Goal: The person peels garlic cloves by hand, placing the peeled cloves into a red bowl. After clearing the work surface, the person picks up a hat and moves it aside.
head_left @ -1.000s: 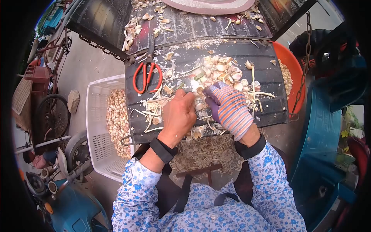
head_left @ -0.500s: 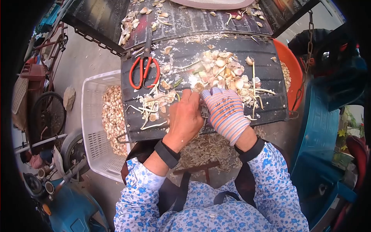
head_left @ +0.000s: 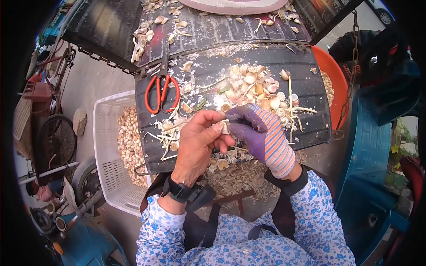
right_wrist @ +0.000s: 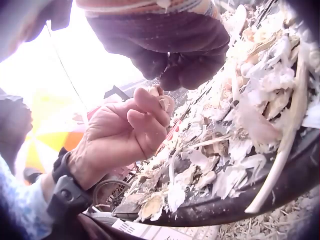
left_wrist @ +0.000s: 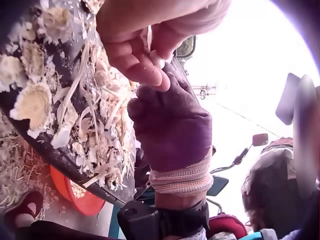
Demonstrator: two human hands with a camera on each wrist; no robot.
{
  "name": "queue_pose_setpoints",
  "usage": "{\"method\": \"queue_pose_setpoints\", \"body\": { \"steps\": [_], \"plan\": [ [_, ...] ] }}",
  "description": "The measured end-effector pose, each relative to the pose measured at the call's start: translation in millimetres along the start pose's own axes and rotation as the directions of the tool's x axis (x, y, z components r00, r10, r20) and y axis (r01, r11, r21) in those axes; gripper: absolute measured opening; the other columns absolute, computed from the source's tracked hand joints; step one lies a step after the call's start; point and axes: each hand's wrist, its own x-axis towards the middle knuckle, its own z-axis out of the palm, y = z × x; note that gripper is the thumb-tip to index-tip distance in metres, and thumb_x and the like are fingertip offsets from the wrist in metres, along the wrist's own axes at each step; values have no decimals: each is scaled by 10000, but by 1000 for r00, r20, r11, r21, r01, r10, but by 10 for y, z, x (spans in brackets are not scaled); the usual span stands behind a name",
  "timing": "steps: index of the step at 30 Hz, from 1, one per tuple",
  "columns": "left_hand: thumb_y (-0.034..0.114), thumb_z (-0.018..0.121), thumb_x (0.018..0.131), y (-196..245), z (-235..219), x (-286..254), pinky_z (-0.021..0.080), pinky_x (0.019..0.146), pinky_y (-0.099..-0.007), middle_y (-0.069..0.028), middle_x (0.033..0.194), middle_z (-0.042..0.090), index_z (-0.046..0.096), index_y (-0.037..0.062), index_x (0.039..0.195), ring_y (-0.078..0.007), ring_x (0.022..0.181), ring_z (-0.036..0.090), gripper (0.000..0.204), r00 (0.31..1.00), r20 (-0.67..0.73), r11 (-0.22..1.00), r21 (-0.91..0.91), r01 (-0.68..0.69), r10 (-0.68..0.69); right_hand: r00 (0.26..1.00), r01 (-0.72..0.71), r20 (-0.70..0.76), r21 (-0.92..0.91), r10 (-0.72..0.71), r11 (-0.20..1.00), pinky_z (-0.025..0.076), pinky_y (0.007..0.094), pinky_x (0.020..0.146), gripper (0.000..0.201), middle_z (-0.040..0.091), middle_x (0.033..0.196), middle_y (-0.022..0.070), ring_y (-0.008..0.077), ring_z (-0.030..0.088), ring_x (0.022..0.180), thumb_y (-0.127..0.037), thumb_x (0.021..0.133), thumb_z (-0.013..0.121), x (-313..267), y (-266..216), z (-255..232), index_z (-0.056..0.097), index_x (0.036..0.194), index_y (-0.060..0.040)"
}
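Note:
My bare left hand (head_left: pixel 193 142) pinches a small whitish garlic clove (head_left: pixel 225 127) between thumb and fingers, over the near part of a dark ribbed metal panel (head_left: pixel 313 126). From the other side, the curled fingertips of my right hand (head_left: pixel 264 137), in a striped glove with purple coating, pinch at the same clove. Both wrist views show the fingertips meeting around it, covering much of it. Just beyond the hands lies a heap of garlic cloves (head_left: pixel 250 80), with loose skins and dry stems around it. Red-handled scissors (head_left: pixel 164 67) lie on the panel's left.
Left of the panel stands a white plastic crate (head_left: pixel 113 175) holding many cloves (head_left: pixel 128 137). An orange basin (head_left: pixel 341 84), also with cloves, stands at the right. A chain (head_left: pixel 355 53) hangs beside it. A pale hat brim (head_left: pixel 235 5) lies at the back.
My left hand has turned, bringing its thumb and the clove into view. My gloved right hand has also rotated, showing its purple palm side. Both remain close together before the heap.

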Motion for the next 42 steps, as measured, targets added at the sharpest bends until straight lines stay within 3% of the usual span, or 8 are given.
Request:
{"method": "queue_pose_setpoints", "body": {
  "steps": [3,16,21,25,27,34,37,42],
  "plan": [
    [4,541,888,5,-4,-25,430,491,-199,-80,831,593,507,-15,1070,-128,640,602,187,1000,-16,1000,21,0,0,1000,-1,21,-25,1,1000,469,258,683,241,613,875,53,109,571,782,-49,789,660,-7,-28,10,615,1020,2],
    [-41,556,840,55,41,-128,383,452,-187,-28,730,574,522,-7,970,-56,551,523,139,998,-17,981,187,-58,63,981,-179,-23,293,194,939,457,272,628,204,611,813,72,134,569,715,-68,796,636,20,-33,147,593,982,2],
    [-53,548,827,-59,25,-126,377,456,-193,-24,702,576,536,-7,931,-39,535,488,113,961,28,825,507,-251,275,874,-366,-31,615,485,698,440,231,585,207,606,792,48,100,555,678,-46,794,623,-3,-80,264,563,988,-9],
    [-33,552,840,-8,102,-150,402,483,-190,-23,729,578,537,-6,945,-45,554,508,109,976,-2,908,366,-201,217,858,-431,81,651,508,625,447,220,615,218,600,810,50,92,557,720,-43,787,634,-9,-56,143,563,991,-7],
    [-26,549,849,67,181,-156,414,499,-187,-21,745,580,538,-4,951,-46,565,517,105,990,-60,986,118,-117,125,892,-362,-4,591,452,721,452,225,628,216,596,818,53,91,557,743,-52,796,629,-23,-150,157,563,995,-1],
    [-64,540,816,-54,52,-139,414,526,-217,-31,730,570,545,5,935,-87,574,523,138,979,43,899,390,-201,200,950,-293,39,452,310,843,467,279,636,240,602,814,75,128,578,753,-62,777,647,-52,-70,119,558,990,2],
    [-94,543,759,-108,76,-94,396,518,-257,-78,693,532,541,-3,889,-147,559,526,159,880,195,545,720,-429,434,976,-206,-39,124,212,971,464,321,606,207,591,761,131,214,598,691,-30,751,629,-58,-13,120,551,940,3],
    [-118,535,709,-100,111,-80,399,519,-301,-132,693,507,529,-6,856,-254,565,529,185,828,247,461,733,-499,504,990,-56,-133,0,56,998,451,363,576,138,559,709,175,311,580,640,-17,741,593,-91,-48,170,536,865,5]
  ]
}}
